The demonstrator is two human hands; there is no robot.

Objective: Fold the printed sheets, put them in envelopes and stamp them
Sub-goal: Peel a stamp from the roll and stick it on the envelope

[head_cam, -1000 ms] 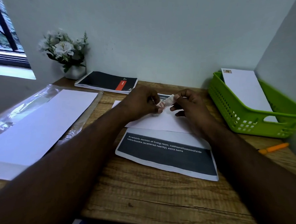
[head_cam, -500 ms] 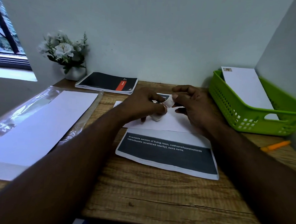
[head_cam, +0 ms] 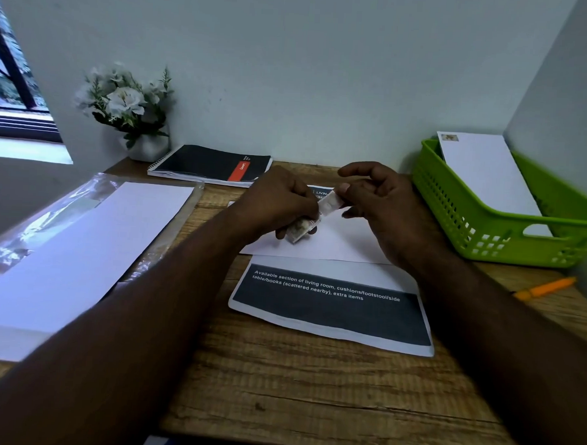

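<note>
The step in hand looks like the stamping: both hands meet above the white envelope that lies on the tabletop; between them runs a short strip of stamps, raised clear of the envelope. The left hand has its grip pinched on the lower part of the strip, where a printed stamp hangs down below the fingers; the right hand has its grip pinched on the upper, pale end with thumb and forefinger, its other fingers spread loose. My reading is that 1 stamp is being torn or peeled from the strip; the next move would call for a clean parting along the perforation, then pressing that stamp flat on a corner of the envelope without creasing it.

Counted: 1 strip of stamps, with how many stamps on it too small to tell; 1 envelope under the hands; 1 printed sheet just in front of it, dark band and white text facing up, seemingly still to be folded; a second printed edge shows behind the hands, too hidden to judge. 1 stamped envelope leans in the 1 green basket at the right; a pack of blank envelopes in clear wrap lies at the left, its count unclear. 1 orange pen lies near the basket; 1 notebook and 1 pot of flowers stand at the back.
</note>
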